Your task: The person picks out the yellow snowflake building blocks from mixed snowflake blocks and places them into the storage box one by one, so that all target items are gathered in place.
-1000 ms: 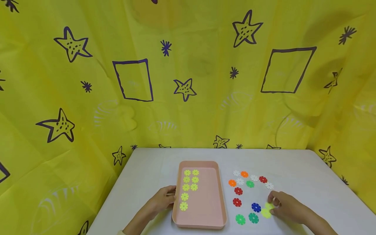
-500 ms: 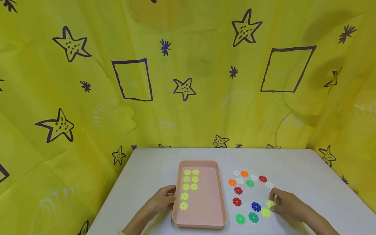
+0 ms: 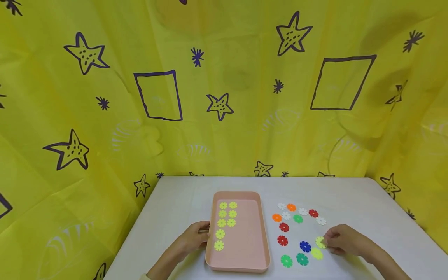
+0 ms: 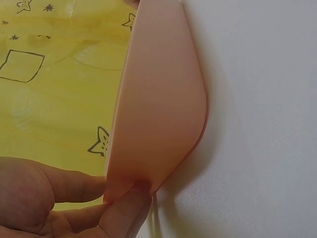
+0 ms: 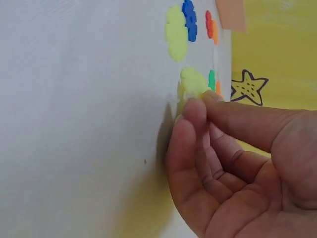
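Note:
In the head view my left hand (image 3: pixel 192 236) holds the left side of a pink tray (image 3: pixel 249 249). The left wrist view shows its thumb at the rim and fingertips against the tray's outer wall (image 4: pixel 158 89). To the right of the tray, my right hand (image 3: pixel 346 240) pinches the edge of a yellow snowflake disc (image 3: pixel 320 242) between thumb and fingertips. The right wrist view has this disc (image 5: pixel 192 82) tilted up close to the tabletop. Just below it lies another yellow disc (image 3: pixel 316 254), beside a blue disc (image 3: pixel 305 246).
Several yellow discs (image 3: pixel 221 223) stand in two columns along the tray's left side. Between tray and right hand lie red (image 3: pixel 282 240), green (image 3: pixel 286 261), orange (image 3: pixel 277 217) and white (image 3: pixel 302 212) discs. A yellow patterned curtain (image 3: pixel 224 140) surrounds the white table (image 3: pixel 182 194).
The right hand has drawn the upper yellow disc slightly up, apart from the yellow disc it overlapped, and shifted a little right. The left hand and tray have stayed put.

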Demonstrator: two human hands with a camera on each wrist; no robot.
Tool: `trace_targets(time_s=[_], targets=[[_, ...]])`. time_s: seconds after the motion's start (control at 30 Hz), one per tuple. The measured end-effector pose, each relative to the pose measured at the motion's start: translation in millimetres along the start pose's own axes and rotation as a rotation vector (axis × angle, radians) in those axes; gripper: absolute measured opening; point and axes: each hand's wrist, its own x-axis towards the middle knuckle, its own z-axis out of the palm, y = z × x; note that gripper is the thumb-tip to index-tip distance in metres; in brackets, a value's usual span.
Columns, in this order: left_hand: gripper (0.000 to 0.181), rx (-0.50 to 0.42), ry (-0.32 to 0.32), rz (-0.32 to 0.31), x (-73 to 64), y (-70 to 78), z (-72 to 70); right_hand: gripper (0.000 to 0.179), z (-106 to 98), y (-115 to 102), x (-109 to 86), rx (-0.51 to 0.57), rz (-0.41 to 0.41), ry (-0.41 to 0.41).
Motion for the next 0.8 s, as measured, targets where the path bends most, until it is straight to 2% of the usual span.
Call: trace_targets(time_s=[0.13, 0.27, 0.37, 0.8], targets=[[0.056, -0.002, -0.001, 0.001, 0.3, 0.2, 0.4, 0.019, -4.1, -6.5, 5.4, 0.114, -0.028, -0.073], [0.056, -0.003, 0.000, -0.002, 0.6, 0.6, 0.4, 0.028, -5.1, -18.7, 13.0, 0.224, -0.138, -0.178], [0.057, -0.001, 0.003, -0.006, 0.6, 0.9, 0.2, 0.032, 0.1, -36.3, 19.4, 0.280, -0.207, -0.223], [0.056, 0.007, 0.011, -0.012, 1.0, 1.0, 0.4, 0.027, 44.9, -152.3, 40.8, 0.241, -0.341, -0.248]])
